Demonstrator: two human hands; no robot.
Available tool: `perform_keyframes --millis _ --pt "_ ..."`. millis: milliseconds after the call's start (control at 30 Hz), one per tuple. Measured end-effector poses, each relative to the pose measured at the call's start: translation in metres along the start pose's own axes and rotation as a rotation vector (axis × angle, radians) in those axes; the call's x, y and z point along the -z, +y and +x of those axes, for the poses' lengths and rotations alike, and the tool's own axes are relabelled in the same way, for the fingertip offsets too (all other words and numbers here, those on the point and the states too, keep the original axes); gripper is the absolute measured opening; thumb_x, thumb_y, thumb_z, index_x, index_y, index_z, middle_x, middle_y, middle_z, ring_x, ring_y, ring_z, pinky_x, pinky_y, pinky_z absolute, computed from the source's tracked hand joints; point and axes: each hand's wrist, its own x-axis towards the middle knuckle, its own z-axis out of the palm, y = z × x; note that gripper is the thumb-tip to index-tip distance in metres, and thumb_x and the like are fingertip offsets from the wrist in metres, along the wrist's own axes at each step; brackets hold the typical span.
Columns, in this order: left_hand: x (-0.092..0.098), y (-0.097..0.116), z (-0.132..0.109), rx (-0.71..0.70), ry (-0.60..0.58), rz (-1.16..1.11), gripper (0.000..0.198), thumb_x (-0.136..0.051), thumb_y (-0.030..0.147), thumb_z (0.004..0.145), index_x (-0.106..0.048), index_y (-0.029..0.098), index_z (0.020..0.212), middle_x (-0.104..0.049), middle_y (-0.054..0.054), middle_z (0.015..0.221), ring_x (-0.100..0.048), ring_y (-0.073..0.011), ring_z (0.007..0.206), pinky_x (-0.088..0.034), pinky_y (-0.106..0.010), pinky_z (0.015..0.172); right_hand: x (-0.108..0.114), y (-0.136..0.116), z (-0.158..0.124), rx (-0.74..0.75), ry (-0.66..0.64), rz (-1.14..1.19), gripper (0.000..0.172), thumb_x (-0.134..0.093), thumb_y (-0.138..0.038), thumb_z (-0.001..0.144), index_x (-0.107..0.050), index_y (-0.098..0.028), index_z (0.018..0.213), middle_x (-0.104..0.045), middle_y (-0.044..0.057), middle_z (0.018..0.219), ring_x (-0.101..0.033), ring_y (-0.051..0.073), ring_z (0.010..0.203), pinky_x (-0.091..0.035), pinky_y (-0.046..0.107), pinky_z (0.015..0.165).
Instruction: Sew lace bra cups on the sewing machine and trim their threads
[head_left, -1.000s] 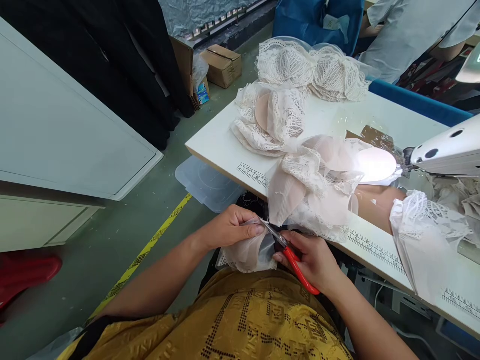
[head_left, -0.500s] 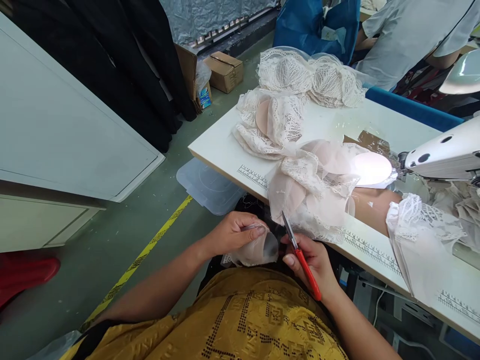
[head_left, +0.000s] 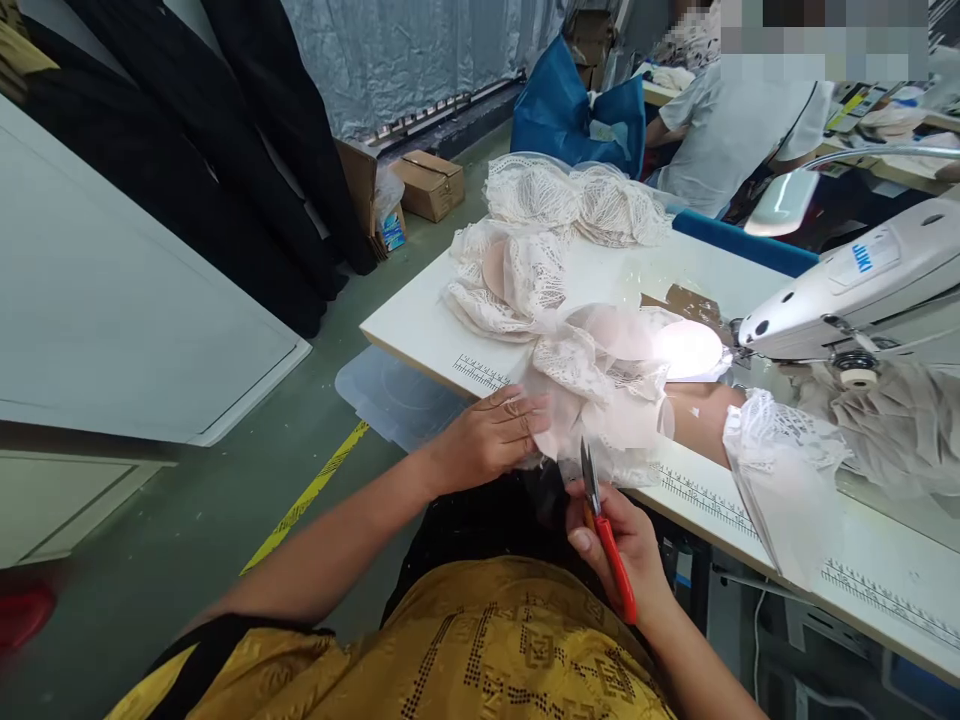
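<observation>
My left hand [head_left: 495, 435] reaches to the table's front edge, its fingers stretched out and touching the near side of a pile of cream lace bra pieces [head_left: 600, 365]. The thumb's side is hidden beneath the hand. Just right of it, my right hand [head_left: 619, 540] is closed around red-handled scissors [head_left: 613, 560]. Their narrow metal blades point away from me, towards the hanging edge of the lace, and look closed or nearly so. Pale pink cups show among the lace and sheer mesh.
A white sewing machine [head_left: 885, 280] with a lit needle area stands right. More lace pieces [head_left: 577, 195] lie at the table's far end; a lace stack [head_left: 787, 480] lies near the front edge. Beyond are a blue bag [head_left: 551, 110], a cardboard box [head_left: 429, 185] and a seated person [head_left: 712, 140].
My left hand has let go of the sheer cup piece near my lap and moved up to the lace pile. The cup no longer shows there. My right hand still holds the scissors; the view has shifted.
</observation>
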Motion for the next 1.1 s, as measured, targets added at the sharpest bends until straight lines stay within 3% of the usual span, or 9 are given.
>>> perform_keyframes --millis 200,433,633,767,833,900,1000,1033,1100 --pt "0.014 0.008 0.018 -0.037 0.184 -0.062 0.011 -0.054 0.011 0.091 -0.065 0.012 0.094 -0.073 -0.009 0.103 -0.067 -0.021 0.102 -0.053 -0.04 0.096 -0.008 -0.024 0.011 0.06 0.188 0.153 0.037 -0.068 -0.042 0.082 -0.057 -0.03 0.115 -0.06 0.001 0.089 -0.052 0.013 0.07 -0.045 0.026 0.064" --pt "0.015 0.038 0.002 -0.035 0.038 -0.328 0.022 -0.05 0.01 0.092 -0.063 0.012 0.109 -0.067 -0.014 0.12 -0.059 -0.0247 0.117 -0.052 -0.04 0.1 -0.018 -0.036 0.023 -0.031 0.302 0.013 0.024 -0.065 -0.029 0.084 -0.054 -0.025 0.105 -0.036 -0.009 0.06 -0.033 0.008 0.051 -0.033 0.019 0.049" --pt "0.05 0.014 0.026 0.221 -0.195 -0.912 0.018 -0.05 0.019 0.095 -0.066 0.013 0.102 -0.062 -0.015 0.127 -0.055 -0.0232 0.124 -0.047 -0.036 0.105 -0.013 -0.05 0.02 0.113 0.22 -0.149 0.026 -0.06 -0.014 0.076 -0.054 -0.026 0.098 -0.039 -0.01 0.059 -0.034 0.007 0.047 -0.033 0.019 0.045" --pt "0.036 -0.024 0.052 0.427 -0.349 -0.752 0.028 -0.045 0.027 0.096 -0.067 0.013 0.086 -0.057 -0.014 0.135 -0.05 -0.0273 0.13 -0.043 -0.042 0.107 -0.008 -0.062 0.011 0.148 0.215 -0.193 0.03 -0.056 -0.009 0.071 -0.055 -0.026 0.095 -0.036 -0.011 0.056 -0.034 0.007 0.045 -0.033 0.018 0.043" --pt "0.029 -0.037 0.059 0.485 -0.339 -0.607 0.031 -0.044 0.029 0.096 -0.067 0.013 0.084 -0.054 -0.015 0.138 -0.047 -0.0291 0.132 -0.038 -0.044 0.11 -0.001 -0.063 0.003 0.14 0.194 -0.215 0.033 -0.056 -0.008 0.069 -0.056 -0.026 0.096 -0.038 -0.01 0.057 -0.035 0.008 0.046 -0.035 0.019 0.044" --pt "0.033 -0.041 0.06 0.496 -0.256 -0.557 0.03 -0.045 0.03 0.095 -0.068 0.012 0.088 -0.053 -0.015 0.139 -0.046 -0.0289 0.132 -0.035 -0.043 0.112 0.009 -0.062 -0.007 0.124 0.163 -0.236 0.035 -0.054 -0.007 0.069 -0.057 -0.027 0.098 -0.043 -0.008 0.06 -0.038 0.009 0.047 -0.037 0.02 0.045" --pt "0.057 -0.028 0.058 0.442 -0.152 -0.732 0.026 -0.047 0.029 0.095 -0.068 0.014 0.091 -0.053 -0.013 0.139 -0.048 -0.0264 0.131 -0.036 -0.04 0.111 0.026 -0.066 -0.017 0.149 0.076 -0.297 0.041 -0.054 -0.004 0.068 -0.058 -0.027 0.102 -0.055 -0.004 0.071 -0.049 0.012 0.055 -0.043 0.022 0.051" --pt "0.066 -0.021 0.058 0.392 -0.169 -0.819 0.024 -0.048 0.028 0.095 -0.068 0.016 0.089 -0.053 -0.011 0.14 -0.046 -0.0265 0.132 -0.036 -0.04 0.112 0.032 -0.069 -0.018 0.17 0.008 -0.311 0.042 -0.055 -0.005 0.067 -0.059 -0.027 0.103 -0.058 -0.002 0.075 -0.052 0.013 0.058 -0.045 0.023 0.055" --pt "0.079 -0.003 0.061 0.242 -0.346 -0.967 0.02 -0.052 0.025 0.093 -0.07 0.018 0.088 -0.05 -0.008 0.143 -0.04 -0.0277 0.137 -0.032 -0.04 0.114 0.039 -0.078 -0.015 0.22 -0.184 -0.294 0.038 -0.059 -0.01 0.069 -0.06 -0.026 0.104 -0.062 -0.001 0.078 -0.057 0.014 0.064 -0.048 0.025 0.061"
